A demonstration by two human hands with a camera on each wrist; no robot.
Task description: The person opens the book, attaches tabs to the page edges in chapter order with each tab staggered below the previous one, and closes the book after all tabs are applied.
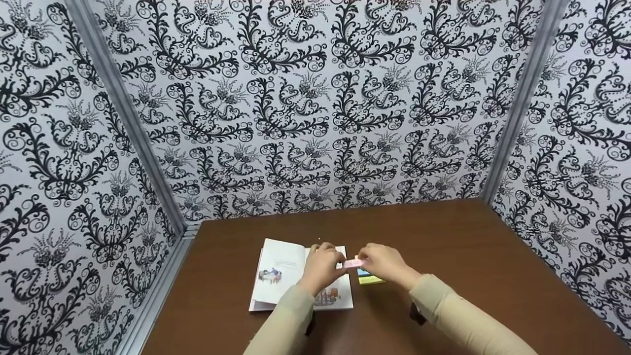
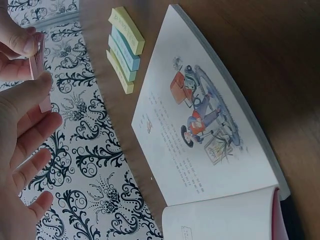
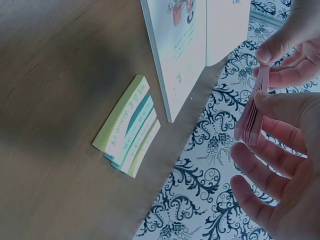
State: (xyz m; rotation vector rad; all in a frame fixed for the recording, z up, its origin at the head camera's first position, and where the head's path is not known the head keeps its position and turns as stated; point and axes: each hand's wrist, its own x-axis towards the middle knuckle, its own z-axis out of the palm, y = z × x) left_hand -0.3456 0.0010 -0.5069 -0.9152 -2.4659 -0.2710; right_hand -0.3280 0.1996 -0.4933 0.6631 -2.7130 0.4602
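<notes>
A thin pad of pink sticky notes (image 1: 353, 264) is held between both hands, above the right page of an open picture book (image 1: 281, 256). My left hand (image 1: 323, 264) pinches one end of the pad between thumb and forefinger. The other end is pinched by my right hand (image 1: 387, 261), its remaining fingers spread loosely in the right wrist view. Seen from that side, the pad's sheets (image 3: 253, 115) fan slightly apart. Beneath the right hand, yellow, blue and green sticky note pads (image 3: 131, 127) lie side by side on the table, with handwriting on them.
The brown table (image 1: 443, 246) carries the book and the note pads, which sit just right of the book. Patterned black-and-white walls (image 1: 315, 98) enclose the table at the back and sides, with metal posts (image 1: 515, 98) at the corners.
</notes>
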